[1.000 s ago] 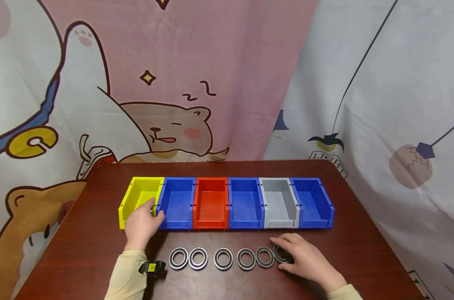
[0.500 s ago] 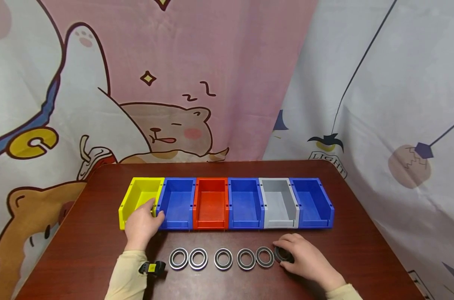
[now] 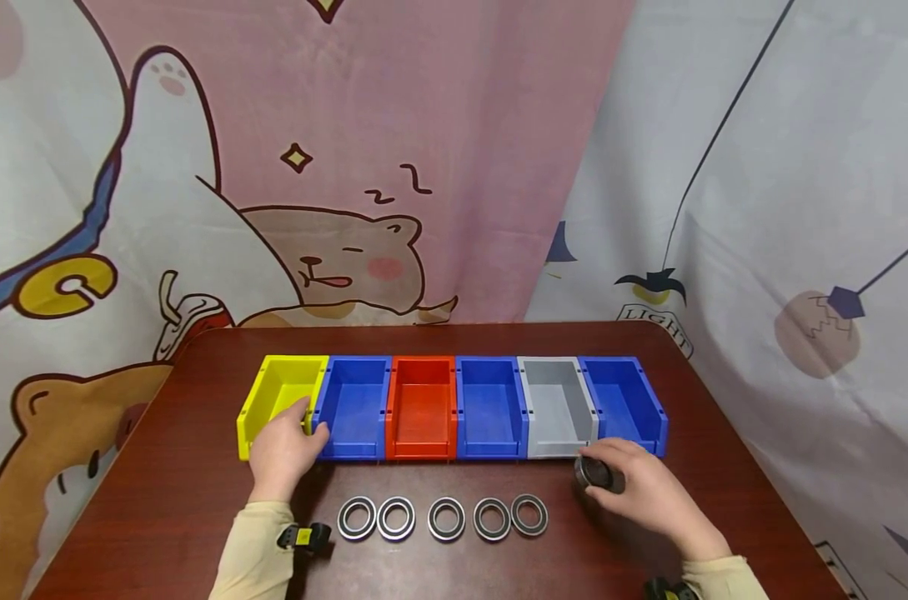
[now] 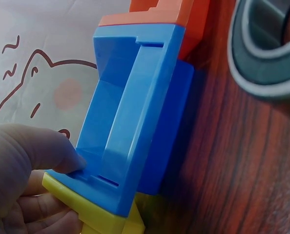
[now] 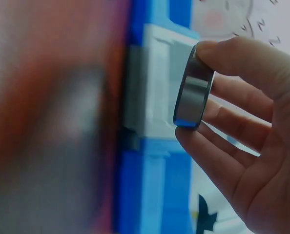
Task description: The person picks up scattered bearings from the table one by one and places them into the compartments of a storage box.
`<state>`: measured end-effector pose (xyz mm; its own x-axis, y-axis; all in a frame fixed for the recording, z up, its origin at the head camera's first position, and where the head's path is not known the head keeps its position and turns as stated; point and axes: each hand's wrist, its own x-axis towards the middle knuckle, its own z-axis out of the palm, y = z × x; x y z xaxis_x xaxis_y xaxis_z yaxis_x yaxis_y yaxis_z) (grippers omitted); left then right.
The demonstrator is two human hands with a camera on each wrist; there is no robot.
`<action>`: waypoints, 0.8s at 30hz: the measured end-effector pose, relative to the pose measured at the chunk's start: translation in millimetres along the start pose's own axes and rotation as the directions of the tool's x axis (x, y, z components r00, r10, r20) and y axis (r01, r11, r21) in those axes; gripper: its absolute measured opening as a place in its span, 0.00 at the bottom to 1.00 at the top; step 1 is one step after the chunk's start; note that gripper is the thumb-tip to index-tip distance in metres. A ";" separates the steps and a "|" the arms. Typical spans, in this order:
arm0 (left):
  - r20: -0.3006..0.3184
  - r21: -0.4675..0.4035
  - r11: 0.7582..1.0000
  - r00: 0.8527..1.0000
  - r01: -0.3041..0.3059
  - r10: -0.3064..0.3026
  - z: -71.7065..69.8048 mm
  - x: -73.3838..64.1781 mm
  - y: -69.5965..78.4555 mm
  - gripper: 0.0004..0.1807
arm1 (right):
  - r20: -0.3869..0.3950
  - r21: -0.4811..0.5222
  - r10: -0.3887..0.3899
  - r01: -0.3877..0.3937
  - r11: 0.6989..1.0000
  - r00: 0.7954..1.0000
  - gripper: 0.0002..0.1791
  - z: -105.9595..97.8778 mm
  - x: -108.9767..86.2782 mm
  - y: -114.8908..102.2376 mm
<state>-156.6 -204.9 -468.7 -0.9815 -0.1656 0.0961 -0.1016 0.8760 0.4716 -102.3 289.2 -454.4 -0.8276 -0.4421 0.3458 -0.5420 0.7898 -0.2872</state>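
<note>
My right hand (image 3: pixel 644 492) pinches a ball bearing (image 3: pixel 593 472) between thumb and fingers, raised in front of the grey bin (image 3: pixel 562 450) and the right-end blue bin (image 3: pixel 634 447). In the right wrist view the bearing (image 5: pixel 193 92) stands on edge, its shiny outer ring towards the camera. My left hand (image 3: pixel 284 450) grips the adjoining walls of the yellow bin (image 3: pixel 247 417) and the blue bin (image 3: pixel 352 451) beside it. The left wrist view has the thumb on the blue side and the other fingers on the yellow side. Several bearings (image 3: pixel 446 519) lie flat in a row on the table.
A red bin (image 3: pixel 423 451) and another blue bin (image 3: pixel 494 450) complete the side-by-side row, open fronts facing me. The dark red-brown table (image 3: pixel 438 337) reaches back to a cartoon-printed curtain (image 3: pixel 484 167). A black wrist camera (image 3: pixel 307 536) sits on the left sleeve.
My right hand has taken the rightmost bearing off the table and carried it up and forward towards the bins. The left hand and the other bearings have stayed in place.
</note>
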 end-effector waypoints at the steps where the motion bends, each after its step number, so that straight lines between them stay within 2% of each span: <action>1: -0.001 0.001 1.000 1.000 -0.001 0.001 -0.1 -0.1 0.0 0.32 | -0.009 0.001 0.016 -0.016 1.000 1.000 0.28 -4.4 1.5 2.1; 6: 0.000 0.003 1.000 1.000 0.002 -0.002 -0.9 -0.3 0.9 0.32 | -0.048 0.006 0.098 -0.098 0.995 0.994 0.28 -25.8 11.2 13.9; 13: 0.010 0.004 1.000 1.000 0.002 -0.002 -2.0 -0.4 0.9 0.33 | -0.035 -0.036 0.169 -0.171 0.985 0.985 0.28 -48.9 28.5 36.3; 18: -0.001 0.009 1.000 1.000 -0.016 0.016 -1.3 0.2 -1.2 0.32 | 0.036 -0.051 0.220 -0.218 0.975 0.975 0.28 -48.0 38.9 54.3; 24: -0.003 0.005 1.000 1.000 -0.019 0.019 -1.2 -0.3 -0.3 0.32 | 0.110 -0.101 0.253 -0.243 0.965 0.961 0.27 -33.8 49.5 69.1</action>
<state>-156.1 -205.7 -467.8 -0.9827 -0.1505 0.1080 -0.0838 0.8810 0.4657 -175.8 336.2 -426.9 -0.9488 -0.2716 0.1613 -0.3073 0.9121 -0.2713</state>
